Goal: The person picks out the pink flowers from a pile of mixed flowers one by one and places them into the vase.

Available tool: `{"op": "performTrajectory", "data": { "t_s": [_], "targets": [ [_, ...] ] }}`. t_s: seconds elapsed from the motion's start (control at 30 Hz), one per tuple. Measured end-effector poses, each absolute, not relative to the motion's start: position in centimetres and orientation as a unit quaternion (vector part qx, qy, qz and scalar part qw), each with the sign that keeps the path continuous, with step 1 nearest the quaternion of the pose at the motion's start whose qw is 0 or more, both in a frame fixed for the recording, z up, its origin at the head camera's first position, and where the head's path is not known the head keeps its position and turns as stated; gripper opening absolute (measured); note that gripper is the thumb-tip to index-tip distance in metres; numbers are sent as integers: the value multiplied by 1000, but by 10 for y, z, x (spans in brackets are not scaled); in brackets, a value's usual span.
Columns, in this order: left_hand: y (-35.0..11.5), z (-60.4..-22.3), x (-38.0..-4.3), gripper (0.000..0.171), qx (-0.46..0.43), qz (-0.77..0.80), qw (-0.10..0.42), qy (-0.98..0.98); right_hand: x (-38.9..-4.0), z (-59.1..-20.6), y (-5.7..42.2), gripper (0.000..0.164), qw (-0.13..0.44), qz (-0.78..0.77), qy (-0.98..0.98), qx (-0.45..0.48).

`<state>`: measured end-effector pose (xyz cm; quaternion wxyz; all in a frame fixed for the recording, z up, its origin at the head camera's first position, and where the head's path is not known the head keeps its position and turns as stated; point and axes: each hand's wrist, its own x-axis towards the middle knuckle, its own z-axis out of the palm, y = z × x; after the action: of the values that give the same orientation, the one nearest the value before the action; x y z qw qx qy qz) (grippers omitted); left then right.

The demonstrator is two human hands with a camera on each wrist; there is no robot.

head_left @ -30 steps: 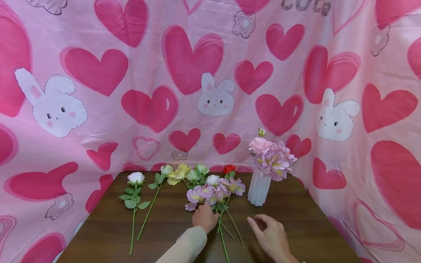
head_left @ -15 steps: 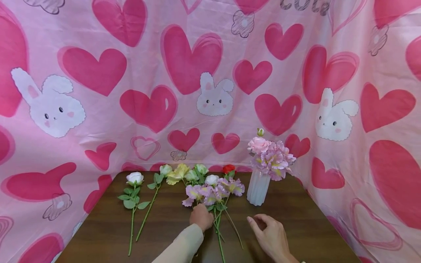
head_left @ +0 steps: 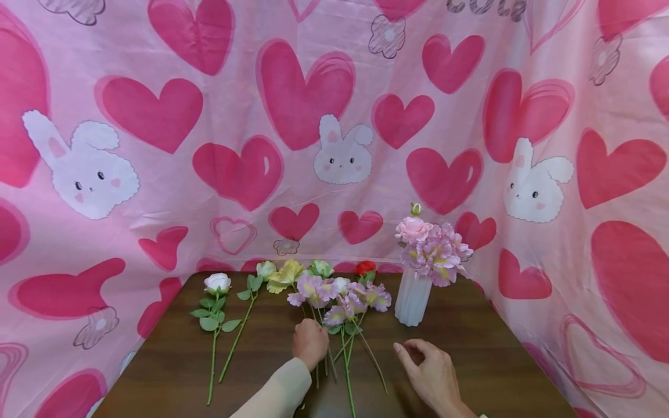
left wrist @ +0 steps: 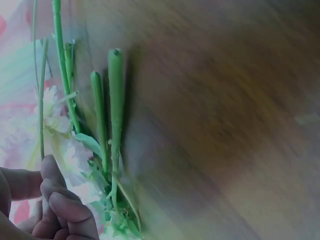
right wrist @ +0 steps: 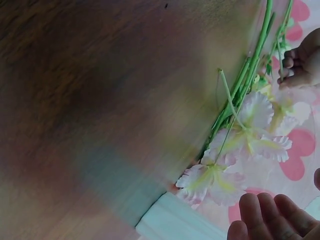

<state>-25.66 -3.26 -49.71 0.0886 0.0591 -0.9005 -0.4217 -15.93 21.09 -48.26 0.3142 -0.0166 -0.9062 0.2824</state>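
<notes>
In the head view my left hand (head_left: 310, 342) pinches the thin stem of a lilac iris-like flower (head_left: 315, 289), whose bloom stands above the hand. The left wrist view has the thumb and fingers (left wrist: 67, 206) closed on that stem (left wrist: 42, 105). Just right of it lie more lilac flowers (head_left: 347, 307) with crossed stems. My right hand (head_left: 431, 371) is held loosely curved near the table's front, with nothing in it. Behind that hand stands a white ribbed vase (head_left: 412, 299) holding a pink rose (head_left: 414, 229) and lilac blooms (head_left: 438, 249).
On the brown table (head_left: 167, 360) lie a white rose (head_left: 216, 283), a pale green rose (head_left: 265, 269), a yellow flower (head_left: 285, 275) and a red rose (head_left: 366, 268). A pink heart-patterned cloth (head_left: 240, 226) hangs behind and at both sides.
My left hand has moved a little left and raised a lilac flower from the bunch, its stem now apart from the others. The right hand has stayed in place.
</notes>
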Motion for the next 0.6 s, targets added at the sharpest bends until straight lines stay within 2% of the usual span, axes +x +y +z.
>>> {"op": "performTrajectory", "data": {
  "t_s": [0.2, 0.6],
  "targets": [
    [-39, -495, -252, 45, 28, -417, 128, -899, -160, -484, 211, 17, 312, 285, -906, -16],
    [-49, -487, -243, 23, -46, -390, 198, -898, -160, -484, 210, 18, 308, 290, -906, -12]
  ]
}}
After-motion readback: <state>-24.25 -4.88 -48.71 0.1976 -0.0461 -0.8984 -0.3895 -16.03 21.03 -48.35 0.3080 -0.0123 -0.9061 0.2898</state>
